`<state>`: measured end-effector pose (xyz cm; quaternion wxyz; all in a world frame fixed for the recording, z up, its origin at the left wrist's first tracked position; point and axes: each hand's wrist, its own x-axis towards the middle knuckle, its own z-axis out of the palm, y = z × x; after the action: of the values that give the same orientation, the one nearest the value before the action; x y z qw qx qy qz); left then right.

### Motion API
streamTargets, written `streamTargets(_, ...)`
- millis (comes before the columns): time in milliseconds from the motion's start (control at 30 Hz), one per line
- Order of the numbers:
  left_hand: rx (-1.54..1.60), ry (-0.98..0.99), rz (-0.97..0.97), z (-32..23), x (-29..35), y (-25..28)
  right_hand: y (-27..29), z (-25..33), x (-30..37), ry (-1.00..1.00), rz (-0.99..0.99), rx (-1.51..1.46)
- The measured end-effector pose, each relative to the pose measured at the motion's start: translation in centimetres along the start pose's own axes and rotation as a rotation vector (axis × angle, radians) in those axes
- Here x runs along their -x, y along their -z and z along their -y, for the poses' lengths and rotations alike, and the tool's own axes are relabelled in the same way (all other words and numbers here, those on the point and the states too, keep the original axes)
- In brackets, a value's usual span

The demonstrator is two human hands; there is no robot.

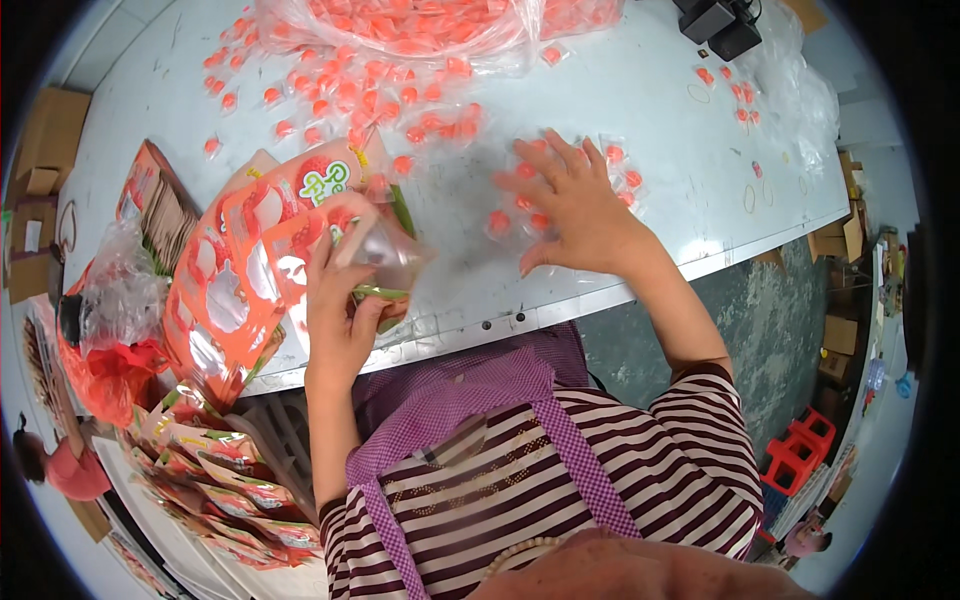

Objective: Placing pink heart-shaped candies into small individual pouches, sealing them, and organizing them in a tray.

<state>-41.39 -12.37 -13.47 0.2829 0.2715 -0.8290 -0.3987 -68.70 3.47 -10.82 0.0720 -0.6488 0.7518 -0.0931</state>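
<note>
My left hand point(340, 315) is closed around the side of a red-and-pink printed pouch point(385, 250) with a clear window, its mouth gaping to the right. Spread flat with fingers apart, my right hand point(590, 220) hovers over or touches a small group of individually wrapped red candies point(500, 222) on the table. Whether anything lies under that palm is hidden. Flat pouches point(225, 290) of the same print lie overlapping just left of my left hand. Beyond both hands, many loose wrapped candies point(345, 95) are scattered.
A large clear bag of candies point(420, 25) rests at the far side of the pale table point(660, 90). More pouches point(240, 480) stand in rows at lower left, below a red plastic bag point(115, 385). Black boxes point(725, 30) sit far right. Other people point(75, 470) are at the edges.
</note>
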Motion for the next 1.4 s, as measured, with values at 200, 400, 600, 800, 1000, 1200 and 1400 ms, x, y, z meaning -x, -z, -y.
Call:
streamTargets(200, -0.294, -0.195, 0.088, -2.9, -0.7, -0.5, -2.1, 0.9, -0.3, 0.093, -0.122, 0.075)
streamTargets(400, -0.272, -0.309, 0.083, -3.5, -1.2, -1.9, -3.7, -0.2, -0.4, 0.139, -0.298, 0.085)
streamTargets(600, -0.205, -0.248, 0.128, -3.4, -1.9, -3.3, -4.0, -1.3, -1.2, 0.179, -0.454, 0.077)
streamTargets(800, -0.256, -0.217, 0.197, -4.4, -2.5, -3.6, -3.8, -1.9, -1.2, 0.104, -0.555, -0.197)
streamTargets(1000, -0.254, -0.218, 0.213, -4.9, -3.0, -4.4, -0.3, -1.0, -1.7, -0.380, -0.686, -1.034)
streamTargets(1200, -0.203, -0.225, 0.221, -4.9, -4.1, -5.3, 2.6, 2.4, -2.1, -0.354, -0.607, -2.214)
streamTargets(1400, 0.090, -0.172, 0.176, -4.8, -4.2, -5.9, -0.5, 5.5, -3.3, -0.145, -0.632, -2.033)
